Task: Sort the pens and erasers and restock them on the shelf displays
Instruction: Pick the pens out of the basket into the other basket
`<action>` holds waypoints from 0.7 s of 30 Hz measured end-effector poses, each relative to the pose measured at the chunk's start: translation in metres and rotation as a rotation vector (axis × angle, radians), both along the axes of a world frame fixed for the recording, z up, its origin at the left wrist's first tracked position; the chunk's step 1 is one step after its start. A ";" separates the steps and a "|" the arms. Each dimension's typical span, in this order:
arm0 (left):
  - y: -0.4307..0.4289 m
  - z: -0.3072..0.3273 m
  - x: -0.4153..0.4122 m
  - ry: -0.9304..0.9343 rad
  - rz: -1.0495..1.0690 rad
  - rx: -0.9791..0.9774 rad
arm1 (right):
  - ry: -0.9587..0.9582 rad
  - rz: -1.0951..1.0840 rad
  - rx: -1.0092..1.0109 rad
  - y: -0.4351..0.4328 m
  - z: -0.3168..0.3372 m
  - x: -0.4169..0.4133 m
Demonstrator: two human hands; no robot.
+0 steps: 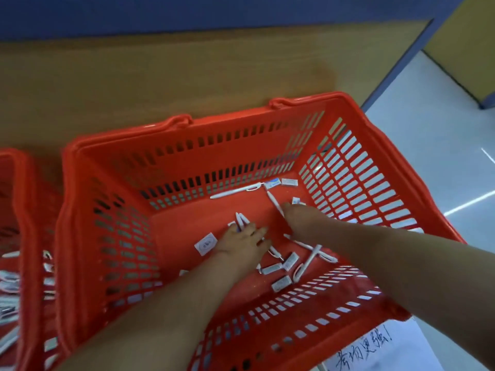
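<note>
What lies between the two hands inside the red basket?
Head view: only bare basket floor between the left hand, gripping pens, and the right hand.

Only one text could be read: black handwritten Chinese characters, seemingly "考场更强!", on the white sheet of paper (396, 354) lying partly under the near right corner of the red slotted plastic basket (187, 135). A small white square eraser (205, 243) on the basket floor bore a round bluish stamp. A white oblong eraser (273, 182) by the far wall bore blue print. Both were too small to read.
</note>
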State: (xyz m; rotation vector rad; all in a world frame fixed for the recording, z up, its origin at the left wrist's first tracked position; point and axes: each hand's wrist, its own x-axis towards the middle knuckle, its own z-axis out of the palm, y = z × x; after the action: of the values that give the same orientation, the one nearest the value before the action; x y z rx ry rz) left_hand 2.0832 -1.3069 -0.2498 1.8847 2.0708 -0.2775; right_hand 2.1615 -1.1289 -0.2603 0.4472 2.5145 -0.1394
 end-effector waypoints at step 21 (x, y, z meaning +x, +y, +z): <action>0.025 -0.004 -0.076 -0.078 0.548 0.111 | 0.136 -0.251 -0.327 0.013 0.018 -0.022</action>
State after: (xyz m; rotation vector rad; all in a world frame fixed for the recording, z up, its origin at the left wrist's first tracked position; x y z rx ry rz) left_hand 2.0071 -1.2823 -0.2539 1.2784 2.4795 0.0445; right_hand 2.1395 -1.1155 -0.2428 0.6317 2.4919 -0.6867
